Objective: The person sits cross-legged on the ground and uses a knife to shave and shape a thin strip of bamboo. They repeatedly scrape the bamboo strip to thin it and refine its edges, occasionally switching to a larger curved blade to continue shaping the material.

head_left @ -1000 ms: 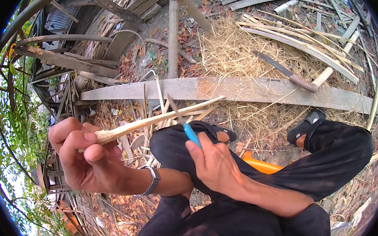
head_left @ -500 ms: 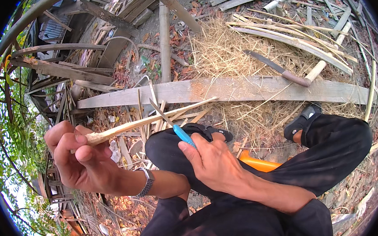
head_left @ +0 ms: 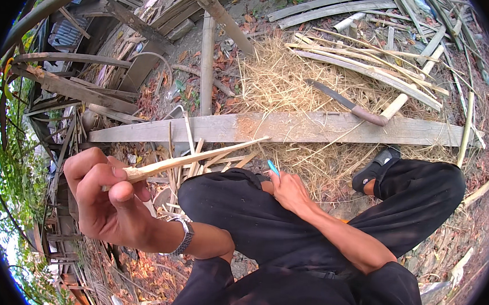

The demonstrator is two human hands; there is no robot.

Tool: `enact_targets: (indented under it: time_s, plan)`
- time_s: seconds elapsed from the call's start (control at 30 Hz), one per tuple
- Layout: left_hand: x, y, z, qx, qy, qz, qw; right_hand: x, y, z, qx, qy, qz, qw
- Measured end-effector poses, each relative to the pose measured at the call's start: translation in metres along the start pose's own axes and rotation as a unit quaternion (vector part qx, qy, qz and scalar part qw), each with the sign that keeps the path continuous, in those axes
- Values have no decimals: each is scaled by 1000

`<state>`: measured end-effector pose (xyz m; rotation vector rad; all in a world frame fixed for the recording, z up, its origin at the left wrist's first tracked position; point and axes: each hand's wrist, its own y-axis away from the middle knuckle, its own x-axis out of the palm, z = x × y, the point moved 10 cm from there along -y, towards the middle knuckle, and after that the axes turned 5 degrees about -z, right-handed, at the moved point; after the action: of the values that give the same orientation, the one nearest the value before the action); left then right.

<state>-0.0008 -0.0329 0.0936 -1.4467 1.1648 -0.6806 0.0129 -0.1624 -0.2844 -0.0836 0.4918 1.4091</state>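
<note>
My left hand (head_left: 108, 199) is closed round the thick end of a pale, whittled wooden stick (head_left: 193, 158), whose thin tip points away to the right above my knee. A metal-strap watch sits on that wrist. Apart from the stick, my right hand (head_left: 290, 191) is closed on a blue-handled knife (head_left: 273, 167); only part of the handle shows, and the blade cannot be made out. Beyond my feet a grey plank (head_left: 314, 129) lies across the ground. A large knife with a brown handle (head_left: 350, 105) rests over its far edge, on the shavings.
A heap of straw-coloured shavings (head_left: 278, 81) lies beyond the plank, with split wooden strips (head_left: 375, 65) to its right. Wooden posts (head_left: 208, 53) and stacked boards (head_left: 62, 89) stand at the left. Thin offcuts (head_left: 227, 160) lie beside my left knee.
My right hand has moved away from the stick, to the right and farther out, carrying the blue-handled knife. My left hand keeps the stick at nearly the same place. The view has shifted slightly.
</note>
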Motion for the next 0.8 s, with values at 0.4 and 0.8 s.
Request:
enact_targets:
  time_s: [0.4, 0.8]
  plan:
    - [-19, 4, 21, -25, -19, -29, 999, -37, 22, 116, -106, -129, 8, 986]
    - [-22, 3, 21, -35, -15, -21, 999, -12, -6, 82, -111, 13, -33, 993]
